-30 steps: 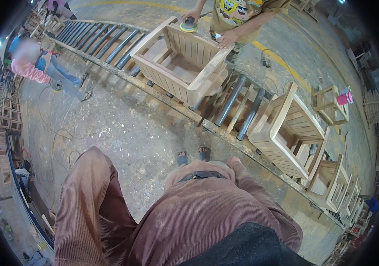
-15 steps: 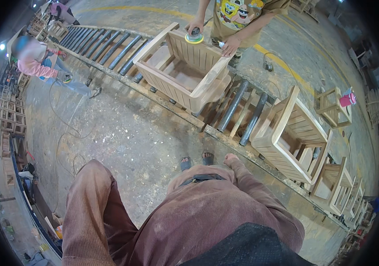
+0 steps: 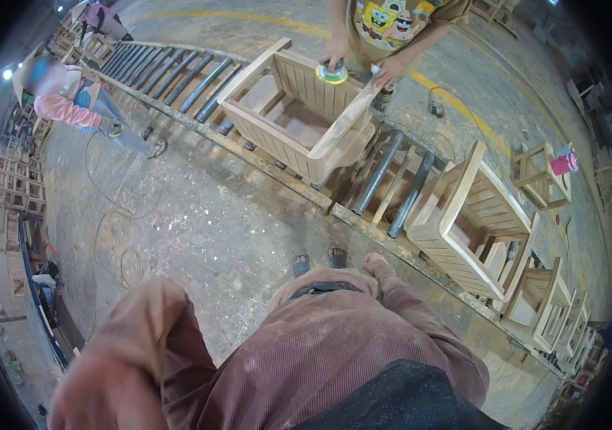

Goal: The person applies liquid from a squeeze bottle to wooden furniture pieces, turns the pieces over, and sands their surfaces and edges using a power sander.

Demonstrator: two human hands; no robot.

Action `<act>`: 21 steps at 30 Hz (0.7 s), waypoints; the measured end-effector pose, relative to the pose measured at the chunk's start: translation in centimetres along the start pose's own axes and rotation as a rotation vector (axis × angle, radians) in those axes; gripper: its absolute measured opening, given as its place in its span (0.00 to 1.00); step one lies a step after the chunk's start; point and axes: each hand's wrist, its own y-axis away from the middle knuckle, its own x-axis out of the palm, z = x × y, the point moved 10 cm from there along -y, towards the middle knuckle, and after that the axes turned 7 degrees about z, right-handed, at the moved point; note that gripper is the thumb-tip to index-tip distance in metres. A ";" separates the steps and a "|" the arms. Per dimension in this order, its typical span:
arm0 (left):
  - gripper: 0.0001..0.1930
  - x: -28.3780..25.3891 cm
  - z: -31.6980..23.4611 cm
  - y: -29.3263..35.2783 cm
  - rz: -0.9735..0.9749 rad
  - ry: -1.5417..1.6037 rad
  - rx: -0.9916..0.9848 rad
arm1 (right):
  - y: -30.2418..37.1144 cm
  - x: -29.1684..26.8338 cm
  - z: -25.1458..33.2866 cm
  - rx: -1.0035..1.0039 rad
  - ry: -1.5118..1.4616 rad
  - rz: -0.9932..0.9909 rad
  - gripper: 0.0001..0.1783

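My left hand (image 3: 109, 393) is raised close to the camera at the lower left, smeared by motion, so its fingers cannot be made out. Below the end of my brown corduroy sleeve, my right hand (image 3: 374, 259) hangs by my side, small in view, its fingers mostly hidden. Neither hand shows an object in it. Nearest to the right hand is the edge of a roller conveyor (image 3: 410, 192). A slatted wooden crate-like frame (image 3: 474, 215) rests on it to the right, and another wooden box frame (image 3: 277, 136) sits farther left.
Across the conveyor a co-worker holds a round sander (image 3: 331, 72) on the box frame's far side. Another person (image 3: 69, 107) stands at the far left. A wooden stool (image 3: 535, 175) with a pink item (image 3: 564, 163) stands at right. A cable (image 3: 94, 236) trails over the floor.
My left hand has come up into view at the lower left. My right hand stays almost where it was. The co-worker's sander has shifted right along the box frame.
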 end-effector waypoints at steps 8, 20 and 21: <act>0.24 0.7 -5.4 45.7 1.113 -0.354 -1.712 | 1.6 1.1 -1.4 0.107 -0.094 0.131 0.20; 0.27 -17.8 -45.3 61.8 1.973 0.225 -2.711 | -0.2 -1.1 1.5 -0.030 0.075 0.103 0.14; 0.27 -18.9 -45.6 61.8 1.826 0.135 -2.834 | -0.3 -1.3 2.0 -0.035 0.079 0.107 0.14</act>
